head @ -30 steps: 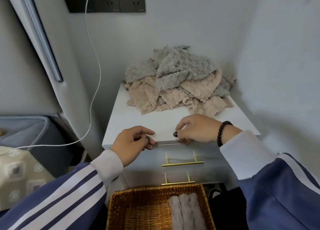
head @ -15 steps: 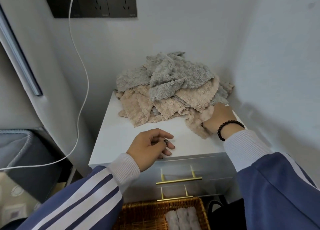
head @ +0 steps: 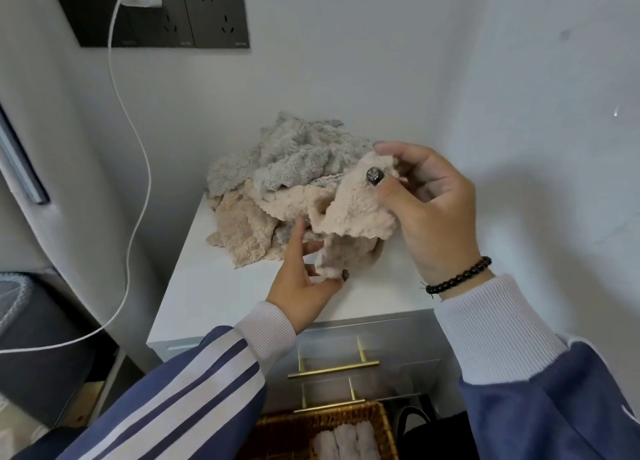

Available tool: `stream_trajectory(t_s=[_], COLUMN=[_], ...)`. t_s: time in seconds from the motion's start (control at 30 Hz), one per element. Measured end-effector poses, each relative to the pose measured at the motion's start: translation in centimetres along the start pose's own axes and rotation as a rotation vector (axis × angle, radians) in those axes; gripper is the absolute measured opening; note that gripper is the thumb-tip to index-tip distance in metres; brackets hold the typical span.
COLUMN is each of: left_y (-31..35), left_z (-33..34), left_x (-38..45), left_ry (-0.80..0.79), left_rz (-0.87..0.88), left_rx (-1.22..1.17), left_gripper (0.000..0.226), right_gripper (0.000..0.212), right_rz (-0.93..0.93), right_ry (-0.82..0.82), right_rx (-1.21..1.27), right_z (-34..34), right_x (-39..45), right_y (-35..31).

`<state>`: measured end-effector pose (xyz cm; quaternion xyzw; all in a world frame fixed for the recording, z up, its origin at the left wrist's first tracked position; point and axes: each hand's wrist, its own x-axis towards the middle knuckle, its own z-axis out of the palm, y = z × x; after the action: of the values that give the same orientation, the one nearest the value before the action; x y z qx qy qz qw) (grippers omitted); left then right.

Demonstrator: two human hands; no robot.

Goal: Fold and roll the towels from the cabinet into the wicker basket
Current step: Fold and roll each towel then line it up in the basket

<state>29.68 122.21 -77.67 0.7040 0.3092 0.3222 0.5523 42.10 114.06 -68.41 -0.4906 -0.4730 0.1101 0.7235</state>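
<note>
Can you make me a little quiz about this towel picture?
1. True or false: the wicker basket is empty.
2. Which colour is the towel that both hands hold? A) grey B) beige C) blue
3. Fill in: the right hand pinches the towel's top, and the left hand holds its ____ end.

Key: 1 false, rolled towels lie inside. 2 B. 3 lower.

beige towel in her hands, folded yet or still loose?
Loose. The beige towel hangs crumpled, right hand pinching its top corner, left hand holding the lower end; no fold shows.
</note>
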Motion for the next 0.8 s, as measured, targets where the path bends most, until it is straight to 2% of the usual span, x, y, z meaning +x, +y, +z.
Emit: stream_trajectory(t_s=[0.1, 0.17, 0.23, 0.27, 0.37, 0.47, 0.53, 0.6, 0.7, 0.8], left_y=[0.1, 0.1, 0.3, 0.5, 1.5, 2.7, 3.1, 3.0, 3.1, 2.7], left_z=[0.7, 0.7, 0.3, 0.0, -1.2, -2.9, -4.4, -6.0, -8.0, -9.1], left_x=[0.1, 0.2, 0.3, 0.3, 0.2, 0.3, 0.3, 0.3, -0.3, -1.0], left_ry=[0.003, 0.055, 0.109, 0.118, 0.163, 0.223, 0.29, 0.309, 0.207, 0.225], left_rz=[0.073, 0.151, 0.196, 0.184, 0.156, 0.087, 0.015, -0.071, -0.174, -0.243], left_rx=[-0.147, -0.147, -0.07, -0.079, -0.241, -0.537, -0.67, -0.695, -0.665, -0.555], left_gripper=[0.1, 0.077, 0.036, 0.018, 0.005, 0.018, 0.023, 0.031, 0.05, 0.036], right_gripper=[0.038, 0.045, 0.051, 0.051, 0.052, 0.048, 0.047, 0.045, 0.038, 0.032], right_rz=[0.148, 0.173, 0.172, 0.161, 0.128, 0.173, 0.208, 0.205, 0.221, 0.291], right_ry=[-0.119, -0.272, -0.353, -0.34, -0.197, -0.127, -0.137, -0.185, -0.267, -0.397], right_rx=[0.005, 0.104, 0.159, 0.117, -0.175, -0.347, -0.406, -0.459, -0.439, -0.505], right_z=[0.1, 0.3, 0.4, 0.4, 0.5, 0.6, 1.0, 1.7, 3.2, 4.0], right_x=[-0.4, -0.7, -0.8, -0.8, -0.7, -0.3, -0.4, -0.8, -1.3, -1.6], right_y=[0.5, 0.5, 0.3, 0.3, 1.2, 2.3, 2.8, 3.0, 3.0, 3.4])
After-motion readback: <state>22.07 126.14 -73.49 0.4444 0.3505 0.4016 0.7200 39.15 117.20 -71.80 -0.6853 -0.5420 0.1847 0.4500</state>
